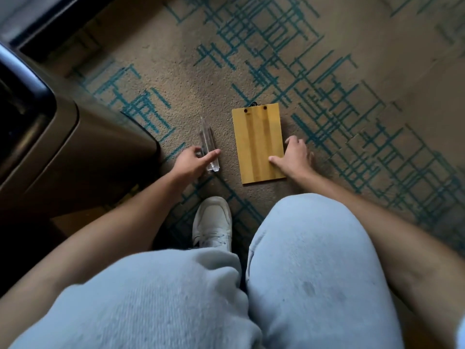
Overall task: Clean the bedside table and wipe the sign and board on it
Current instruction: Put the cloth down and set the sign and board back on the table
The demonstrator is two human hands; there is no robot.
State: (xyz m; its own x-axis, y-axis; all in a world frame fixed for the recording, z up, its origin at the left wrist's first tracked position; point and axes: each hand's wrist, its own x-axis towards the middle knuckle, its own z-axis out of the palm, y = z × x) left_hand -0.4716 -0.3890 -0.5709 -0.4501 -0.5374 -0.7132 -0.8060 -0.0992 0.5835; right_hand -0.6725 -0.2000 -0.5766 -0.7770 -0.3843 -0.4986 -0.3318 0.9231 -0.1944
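The person crouches over the carpet (327, 71) with both arms reaching down. The wooden board (258, 143) lies flat on the floor in front of the knees, its long edges running away from the person and 2 dark studs near its far edge. The right hand (294, 157) rests at the board's right edge: the thumb lies on the wood near the near-right corner, and the fingers curve over the side onto the carpet, grasping the edge. To the left, apart from the board with a strip of bare carpet between them, stands the clear acrylic sign (209, 147), seen edge-on. The left hand (193, 161) holds it near its lower end, index finger stretched across the near face and thumb behind it.

Past the board's far and right sides the carpet runs open to the frame's limits. On the left a dark rounded piece of furniture (75, 157) crowds close to the left hand.

The sign is so transparent that any print on it cannot be read. The furniture is cut off by the frame, so I cannot tell what it is. 1 white shoe (212, 222) shows between the pale trouser legs (314, 273); the other foot is hidden.
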